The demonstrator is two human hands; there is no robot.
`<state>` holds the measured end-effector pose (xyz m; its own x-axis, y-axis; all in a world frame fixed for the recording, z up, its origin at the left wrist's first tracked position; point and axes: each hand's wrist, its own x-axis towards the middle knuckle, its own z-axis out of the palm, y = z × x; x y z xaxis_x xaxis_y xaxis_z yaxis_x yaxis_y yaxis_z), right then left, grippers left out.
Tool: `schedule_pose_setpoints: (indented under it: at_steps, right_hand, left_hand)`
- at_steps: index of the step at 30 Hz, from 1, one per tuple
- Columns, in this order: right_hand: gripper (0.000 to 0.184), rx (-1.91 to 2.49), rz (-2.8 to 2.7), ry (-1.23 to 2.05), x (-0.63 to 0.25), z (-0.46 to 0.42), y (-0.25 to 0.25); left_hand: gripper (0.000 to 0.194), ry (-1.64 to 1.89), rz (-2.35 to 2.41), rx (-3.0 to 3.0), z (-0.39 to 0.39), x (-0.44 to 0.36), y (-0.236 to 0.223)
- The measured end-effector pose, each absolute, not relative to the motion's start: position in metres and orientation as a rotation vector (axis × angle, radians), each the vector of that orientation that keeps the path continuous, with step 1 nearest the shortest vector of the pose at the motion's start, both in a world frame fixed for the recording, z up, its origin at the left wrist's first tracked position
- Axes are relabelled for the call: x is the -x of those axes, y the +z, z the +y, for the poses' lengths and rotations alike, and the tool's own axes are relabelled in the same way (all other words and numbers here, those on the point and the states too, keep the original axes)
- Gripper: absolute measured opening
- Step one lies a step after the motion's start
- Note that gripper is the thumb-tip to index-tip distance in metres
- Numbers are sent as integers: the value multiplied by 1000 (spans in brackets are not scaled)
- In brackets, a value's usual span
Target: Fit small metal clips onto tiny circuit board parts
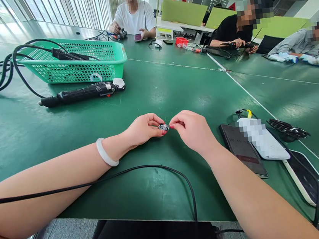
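Just above the green table [155,181], my left hand [142,131] pinches a small dark circuit board [164,127] with pale parts on it. A white bangle [105,152] circles the left wrist. From the other side, my right hand [191,129] has its thumb and forefinger pressed together at the board's right edge. Whether those right fingertips grip the board itself or some tiny part on it is too small to tell.
A green basket [75,64] with cables stands behind a black electric screwdriver [81,93]. To the right lie a phone [242,148], a white power bank [262,138], a black hair clip [289,128] and a tablet [313,182]. A black cable [142,167] crosses in front. Several people sit farther back.
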<state>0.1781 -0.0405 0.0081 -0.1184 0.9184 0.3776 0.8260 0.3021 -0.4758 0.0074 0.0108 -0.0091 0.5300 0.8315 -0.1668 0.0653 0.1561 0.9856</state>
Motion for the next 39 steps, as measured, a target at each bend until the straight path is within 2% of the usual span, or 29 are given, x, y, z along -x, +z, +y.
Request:
schedule_pose_setpoints:
  at_steps: [21,26,29,33,39]
  right_hand:
    - [18,1514,-2065,121,-170,-43,5]
    - [21,1503,-1999,169,-173,-44,7]
    - [14,1529,-1968,212,-175,-43,6]
    - [22,1570,-2002,251,-175,-42,5]
    - [17,1607,-2000,290,-174,-41,5]
  left_hand:
    - [25,641,882,-1333,11,-8,-7]
    - [24,657,884,-1286,9,-8,-5]
    - [24,664,862,-1242,9,-7,-5]
    - [25,665,858,-1234,10,-7,-5]
    - [22,623,882,-1266,10,-7,-4]
